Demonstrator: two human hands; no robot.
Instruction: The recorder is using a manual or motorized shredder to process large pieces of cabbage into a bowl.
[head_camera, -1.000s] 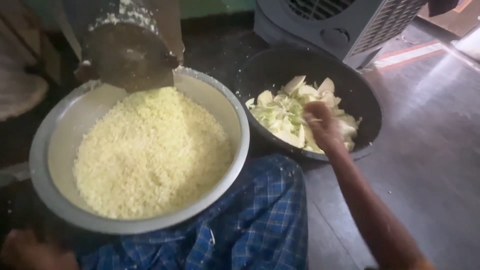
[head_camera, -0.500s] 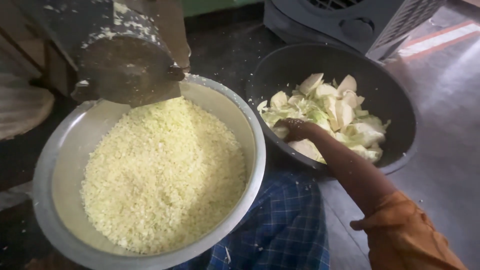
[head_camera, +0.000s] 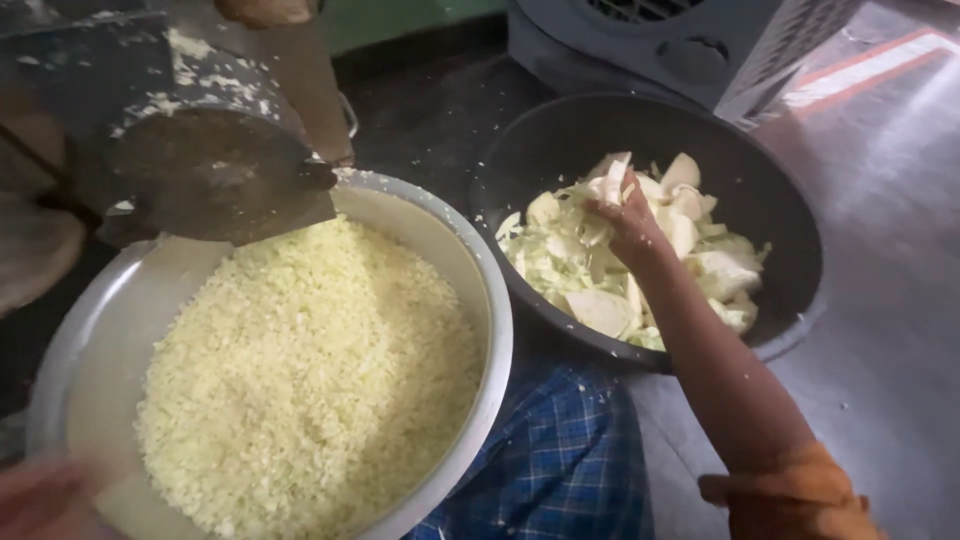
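While the big steel basin (head_camera: 478, 300) fills the left half of the head view, heaped with finely shredded pale yellow cabbage (head_camera: 310, 380), a dark round pan (head_camera: 770, 200) sits just beside it on the right, their rims nearly touching. Above the basin's far edge hangs the grey metal shredder (head_camera: 210, 170), flecked with scraps. Beyond the pan stands a grey cooler (head_camera: 700, 50) on the dark floor (head_camera: 890, 330). Blue checked cloth (head_camera: 560, 470) shows below, between basin and pan. Inside the pan lies a pile of cut cabbage pieces (head_camera: 690, 270), pale green and white. The right hand (head_camera: 625, 225) reaches into that pile, fingers curled closed around a few cabbage pieces, an orange sleeve (head_camera: 800, 500) at the elbow. The left hand (head_camera: 40, 495) is a blur at the bottom left corner by the basin's rim; whether it is open or closed cannot be told.
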